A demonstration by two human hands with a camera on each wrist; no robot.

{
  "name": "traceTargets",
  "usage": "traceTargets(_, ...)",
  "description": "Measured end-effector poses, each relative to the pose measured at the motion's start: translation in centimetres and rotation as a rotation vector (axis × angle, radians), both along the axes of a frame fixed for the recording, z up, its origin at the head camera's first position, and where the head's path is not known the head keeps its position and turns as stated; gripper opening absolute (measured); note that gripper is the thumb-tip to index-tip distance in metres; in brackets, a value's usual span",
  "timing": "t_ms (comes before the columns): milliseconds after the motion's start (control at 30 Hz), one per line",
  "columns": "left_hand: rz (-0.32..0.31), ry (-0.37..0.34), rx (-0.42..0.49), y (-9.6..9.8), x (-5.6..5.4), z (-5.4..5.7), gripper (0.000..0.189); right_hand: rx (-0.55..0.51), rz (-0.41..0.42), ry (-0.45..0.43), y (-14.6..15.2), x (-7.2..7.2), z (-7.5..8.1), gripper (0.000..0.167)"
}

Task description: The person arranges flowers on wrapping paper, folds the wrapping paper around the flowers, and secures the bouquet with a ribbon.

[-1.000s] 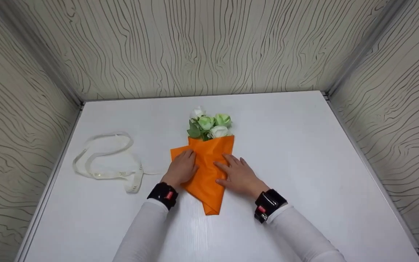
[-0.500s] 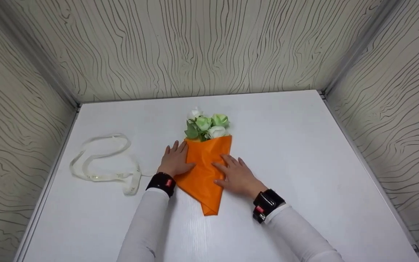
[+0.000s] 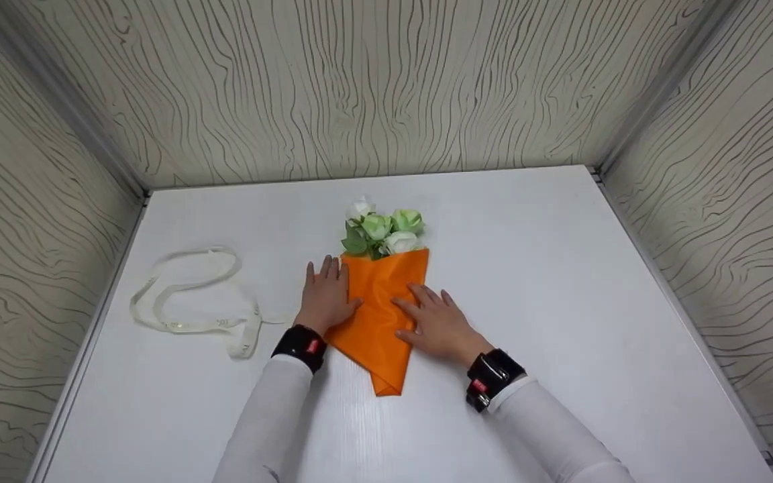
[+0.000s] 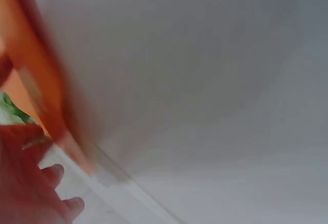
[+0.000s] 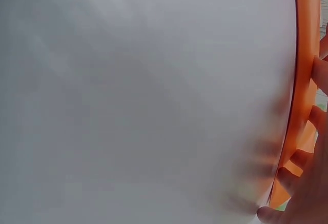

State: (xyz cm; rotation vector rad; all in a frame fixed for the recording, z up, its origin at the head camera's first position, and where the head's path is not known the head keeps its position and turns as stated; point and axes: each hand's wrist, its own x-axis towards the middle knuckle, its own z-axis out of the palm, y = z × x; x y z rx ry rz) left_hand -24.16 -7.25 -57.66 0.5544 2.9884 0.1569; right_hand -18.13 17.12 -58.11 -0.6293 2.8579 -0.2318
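A bouquet of white and pale green artificial roses (image 3: 386, 227) lies on the white table, its blooms pointing away from me. Orange wrapping paper (image 3: 381, 322) is folded round the stems and narrows to a point at the near end. My left hand (image 3: 325, 295) lies along the paper's left edge, fingers extended and thumb on the orange surface. Along the opposite edge my right hand (image 3: 441, 329) rests with spread fingers on the paper. Both wrist views catch the paper's edge beside the fingers, the left one blurred. The stems are hidden inside the wrap.
A loosely looped cream ribbon (image 3: 192, 327) with printed lettering lies on the table (image 3: 547, 268) to the left, one thin end running toward my left hand. Wood-grain patterned panels (image 3: 373, 87) enclose the table at the back and both sides.
My left hand has moved outward from on top of the paper to its left edge, and the flap that stuck out there is now out of sight. The right hand stays in place.
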Motion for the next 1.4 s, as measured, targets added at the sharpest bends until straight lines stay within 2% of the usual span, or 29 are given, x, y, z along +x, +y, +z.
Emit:
traceTargets(100,-0.033,0.103,0.018,0.9,2.0,0.4,0.068,0.014,-0.006,0.003,0.0,0.1,0.0,0.069)
traceTargets(167,-0.067,0.135,0.038,1.4,3.6,0.7,0.064,0.015,-0.003,0.012,0.0,0.1,0.0,0.069)
traceTargets(233,-0.101,0.113,0.058,1.7,5.4,0.9,0.062,0.012,0.000,0.020,-0.1,0.2,0.1,0.069)
traceTargets(367,-0.136,0.002,0.087,1.9,8.5,1.4,0.067,-0.021,0.014,0.050,-0.2,0.5,0.5,0.066)
traceTargets(433,-0.130,-0.033,0.086,1.8,9.5,1.3,0.069,-0.043,0.029,0.075,-0.2,0.8,0.8,0.065)
traceTargets(533,-0.109,-0.040,0.094,1.5,10.4,1.2,0.071,-0.079,0.070,0.116,-0.3,1.4,1.2,0.063)
traceTargets(700,-0.050,-0.064,0.123,0.8,11.0,0.8,0.077,-0.090,0.147,0.129,-0.6,2.6,1.7,0.061)
traceTargets(933,-0.032,-0.067,0.098,0.7,10.9,0.7,0.074,0.011,0.273,0.146,-1.7,4.0,1.8,0.058)
traceTargets(1100,-0.040,-0.080,0.136,0.7,10.7,0.9,0.069,0.063,0.275,0.210,-2.6,5.3,1.8,0.057)
traceTargets(1233,-0.036,-0.094,0.187,0.2,10.3,1.0,0.059,0.091,0.306,0.250,-3.3,6.3,1.8,0.058)
traceTargets(1300,-0.028,-0.081,0.216,0.0,10.1,1.1,0.054,0.109,0.319,0.259,-3.4,6.6,1.7,0.057)
traceTargets(1400,-0.022,-0.035,0.213,-0.5,9.8,1.0,0.050,0.129,0.311,0.246,-3.3,6.6,1.7,0.055)
